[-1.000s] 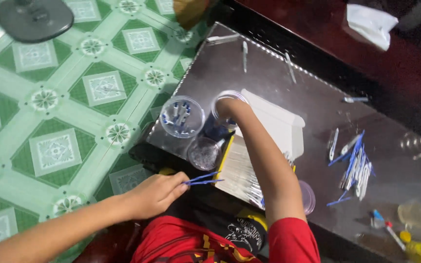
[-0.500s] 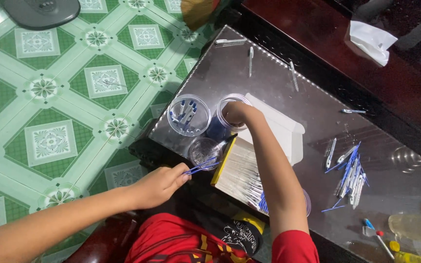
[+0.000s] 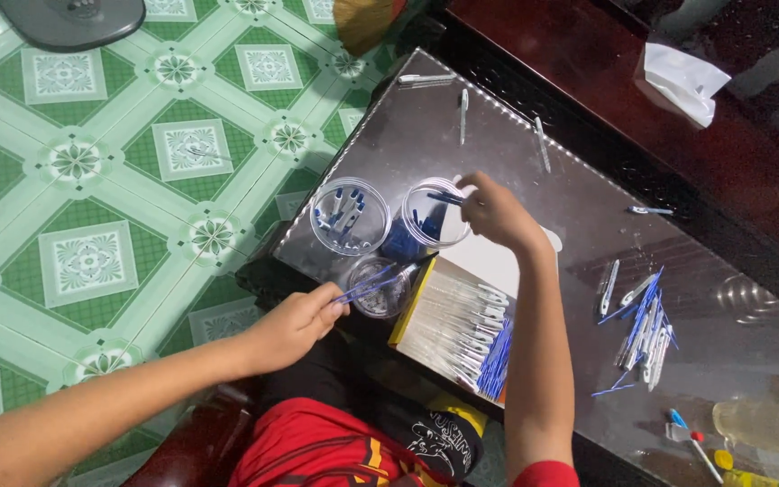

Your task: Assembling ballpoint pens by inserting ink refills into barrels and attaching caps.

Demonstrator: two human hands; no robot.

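Observation:
My left hand (image 3: 295, 323) pinches a few thin blue pen refills (image 3: 373, 285), their tips lying over a small clear cup (image 3: 382, 287) at the table's near edge. My right hand (image 3: 496, 213) reaches to the rim of a clear plastic cup (image 3: 435, 215) that holds blue pen parts; its fingers are closed on a small blue piece there. To the left stands another clear cup (image 3: 350, 216) with several blue caps. An open box of white and blue pens (image 3: 463, 328) lies under my right forearm.
A loose pile of pen barrels and blue refills (image 3: 644, 323) lies on the glossy dark table (image 3: 588, 207) to the right. Single pens (image 3: 464, 114) lie near the far edge. A crumpled white tissue (image 3: 683, 81) sits on the dark wooden surface behind. Green patterned floor tiles (image 3: 92, 252) are left.
My right hand has shifted from above the left cups to the rim of the middle cup. My left hand stays at the small cup with the refills. The camera view has moved a little.

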